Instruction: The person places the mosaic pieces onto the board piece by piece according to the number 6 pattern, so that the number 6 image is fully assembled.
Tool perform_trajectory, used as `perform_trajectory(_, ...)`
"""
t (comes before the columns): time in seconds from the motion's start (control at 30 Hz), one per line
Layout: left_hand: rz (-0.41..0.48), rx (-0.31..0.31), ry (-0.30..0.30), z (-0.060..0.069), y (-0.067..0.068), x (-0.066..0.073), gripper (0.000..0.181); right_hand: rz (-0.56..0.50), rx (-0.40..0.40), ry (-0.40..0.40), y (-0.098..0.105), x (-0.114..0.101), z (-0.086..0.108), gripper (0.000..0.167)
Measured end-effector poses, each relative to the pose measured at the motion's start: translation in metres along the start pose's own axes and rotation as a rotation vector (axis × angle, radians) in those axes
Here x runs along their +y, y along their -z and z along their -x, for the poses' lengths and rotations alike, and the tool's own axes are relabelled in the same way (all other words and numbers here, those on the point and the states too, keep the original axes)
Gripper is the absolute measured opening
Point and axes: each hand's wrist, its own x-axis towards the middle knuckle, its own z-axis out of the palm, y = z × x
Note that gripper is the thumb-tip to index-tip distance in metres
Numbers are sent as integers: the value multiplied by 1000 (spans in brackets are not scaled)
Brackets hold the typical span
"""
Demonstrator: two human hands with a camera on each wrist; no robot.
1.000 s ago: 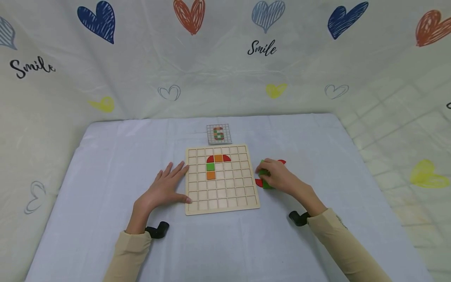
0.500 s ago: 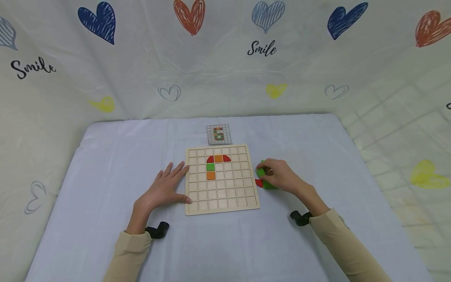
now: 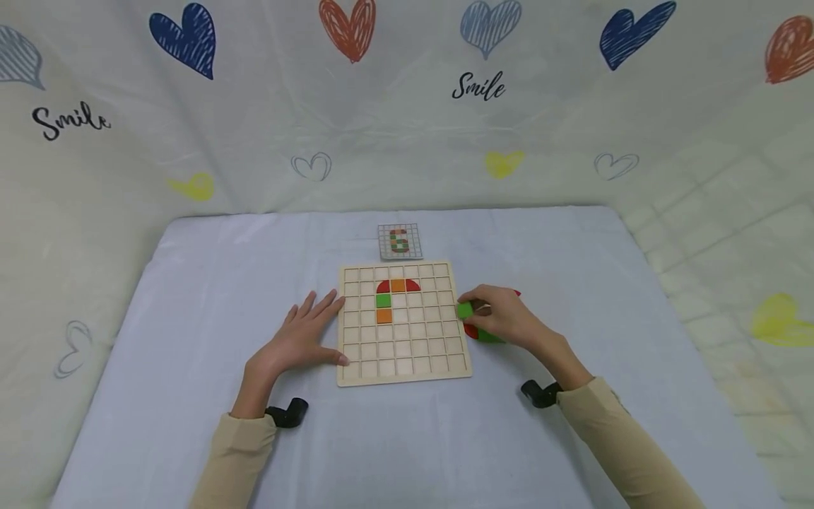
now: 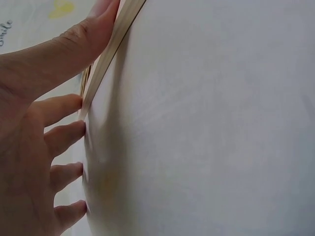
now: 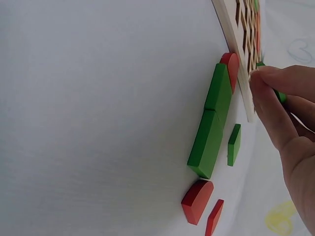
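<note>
A wooden grid board [image 3: 413, 353] lies mid-table. On it sit two red quarter-round blocks, with an orange square block [image 3: 398, 285] between them. Below the left red one come a green square block [image 3: 384, 300] and another orange one. My left hand [image 3: 295, 339] rests with spread fingers at the board's left edge, its thumb on the near corner. At the right edge my right hand [image 3: 502, 311] pinches a green block [image 3: 465, 311] between thumb and fingers. Beneath that hand lie loose green blocks [image 5: 206, 142] and a red quarter-round block [image 5: 197, 201].
A small pattern card [image 3: 400, 242] lies just beyond the board, showing a red, green and orange figure on a grid. Another red piece [image 5: 230, 69] touches the board's side in the right wrist view. White cloth [image 3: 254, 261] covers the table.
My right hand has picked the green block out from the loose pieces and moved it slightly left to the board's right edge. The left hand stays put; the head view has shifted slightly.
</note>
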Motion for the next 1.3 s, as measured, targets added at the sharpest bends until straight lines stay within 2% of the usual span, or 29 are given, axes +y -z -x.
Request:
perform_trajectory(0.17,1,-4,9,1,-1,-2,114,-5,5,11,-1,-4,-3,30)
perform_trajectory(0.43,13,-2,2,1,-2,-4,114,51,2,26,-3,-10,-9,30)
perform_trajectory(0.77,3,-12,20,-2,-2,-4,115,107,6,126,-11,-19,-18,28)
perform_trajectory(1.3,-12,-19,39,-4,-3,-1,116,113,-28,93,-29,-34,-34,27)
